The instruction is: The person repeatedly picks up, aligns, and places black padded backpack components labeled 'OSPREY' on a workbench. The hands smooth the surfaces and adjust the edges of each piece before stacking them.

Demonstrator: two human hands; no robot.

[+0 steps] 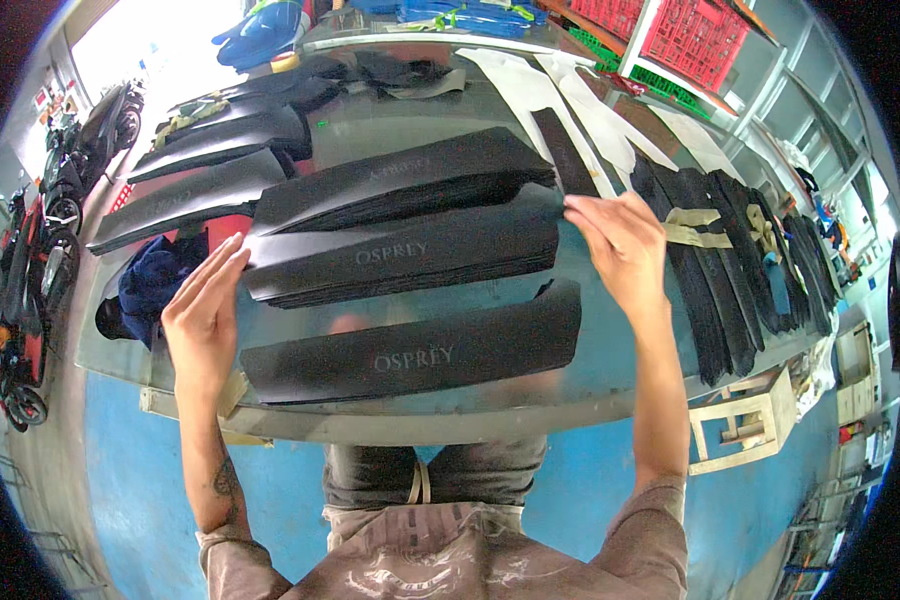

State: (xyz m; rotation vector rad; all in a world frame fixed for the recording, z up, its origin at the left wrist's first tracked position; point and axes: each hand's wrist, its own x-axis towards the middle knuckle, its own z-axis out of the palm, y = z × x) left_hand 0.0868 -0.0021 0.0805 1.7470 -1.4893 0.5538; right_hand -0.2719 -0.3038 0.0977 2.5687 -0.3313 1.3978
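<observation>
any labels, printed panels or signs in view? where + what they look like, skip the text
Middle stack of black fabric panels: long and curved, pale grey print at its centre; left hand at one end, right hand at the other.
Near black panel: by the table's front edge, same shape, pale print.
Far stack: fainter print.
Left black panel: long, faint print.
No signs or screens.

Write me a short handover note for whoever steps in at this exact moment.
Left hand: open, flat against the left end of the middle stack of black fabric pieces.
Right hand: pinching the right end of that stack's top piece.
On the metal table: far stack behind, single piece in front.
Done: three groups laid out.
Left: the top piece isn't lifted yet.
</observation>
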